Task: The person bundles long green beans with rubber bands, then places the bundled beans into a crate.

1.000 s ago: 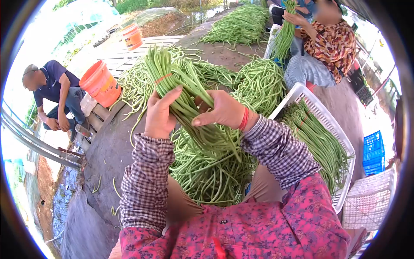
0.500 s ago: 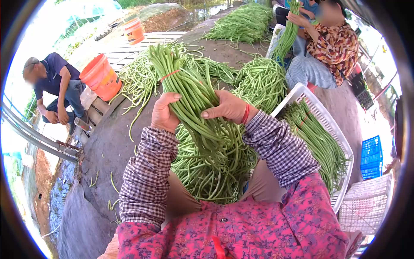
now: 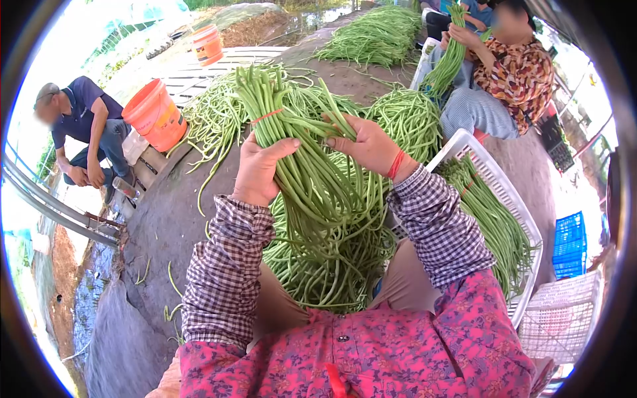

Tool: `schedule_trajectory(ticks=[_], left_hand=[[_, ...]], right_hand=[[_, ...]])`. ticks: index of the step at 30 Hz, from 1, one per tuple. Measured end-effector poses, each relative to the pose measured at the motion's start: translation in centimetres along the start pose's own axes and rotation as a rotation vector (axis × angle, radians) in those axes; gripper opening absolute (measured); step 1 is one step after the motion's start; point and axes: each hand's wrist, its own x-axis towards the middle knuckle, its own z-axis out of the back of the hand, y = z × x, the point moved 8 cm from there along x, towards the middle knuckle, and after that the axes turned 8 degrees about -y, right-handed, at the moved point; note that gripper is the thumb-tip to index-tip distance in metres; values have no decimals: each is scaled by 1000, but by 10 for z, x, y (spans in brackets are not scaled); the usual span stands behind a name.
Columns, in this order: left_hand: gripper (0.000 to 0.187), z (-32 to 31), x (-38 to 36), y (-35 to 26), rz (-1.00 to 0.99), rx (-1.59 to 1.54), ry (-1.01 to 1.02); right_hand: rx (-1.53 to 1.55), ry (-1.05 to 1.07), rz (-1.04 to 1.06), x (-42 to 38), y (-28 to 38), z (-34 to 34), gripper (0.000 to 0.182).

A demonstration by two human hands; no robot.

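Observation:
A bundle of long green beans [image 3: 292, 159], with a red band near its upper end, is held upright and tilted in front of me. My left hand [image 3: 262, 169] wraps round its left side below the band. On the right, my right hand [image 3: 368, 147] pinches a few bean ends that stick out from the bundle; a red band circles that wrist. Beneath the bundle, loose beans [image 3: 325, 278] lie heaped between my knees. Beside my right arm, a white crate [image 3: 524, 225] holds more beans with a red band.
Orange buckets [image 3: 154, 116] [image 3: 208, 45] stand at upper left near a seated person [image 3: 89, 132]. Another person [image 3: 511, 79] holds beans at upper right. Bean piles [image 3: 371, 36] lie farther back. A blue crate [image 3: 570, 244] and a white basket [image 3: 564, 318] are at right.
My right hand has moved slightly right, away from the bundle's middle, drawing some bean ends outward. My left hand still holds the bundle. The person at upper right has shifted their beans a little.

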Motion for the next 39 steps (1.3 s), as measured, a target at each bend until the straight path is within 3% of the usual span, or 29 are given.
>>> schedule_trajectory(ticks=[3,6,7,10,15,19,22,23,25,27,29,31,33,34,36,39], left_hand=[[39,4,3,7,-74,81,-62],[39,4,3,7,-105,103,-82],[39,2,3,7,-108,98,-71],[41,-7,-1,6,-123,90,-22],[42,-10,-4,13,-90,52,34],[31,23,13,10,-133,53,-111],[22,59,21,-9,-101,-17,-308],[23,72,31,-10,-56,-109,-248],[25,82,38,-15,-19,-180,-145],[28,81,36,-18,-22,-130,-48],[31,65,25,-21,40,-172,59],[40,59,22,-20,48,-180,124],[45,51,20,-21,59,-221,210],[47,47,18,-22,64,-241,252],[56,46,17,-23,58,-253,277],[61,40,15,-26,51,-329,300]], right_hand=[[-334,-271,338,-4,28,13,42],[-328,-24,37,-3,17,8,38],[-202,-54,78,-5,17,6,30],[205,-11,-77,-5,20,-4,30],[109,-26,47,-1,15,-17,34],[142,312,-276,-16,3,-33,29],[-92,741,-225,-50,-2,-48,31],[-30,773,-266,-58,4,-47,31],[303,579,-77,-48,38,-22,30],[740,188,-123,-33,58,27,31],[716,100,-89,-15,69,80,36],[631,-130,-66,6,82,137,32],[590,-248,167,21,119,183,31],[479,-458,310,20,142,200,29],[331,-690,457,18,167,220,28],[158,-780,545,15,170,206,28]])
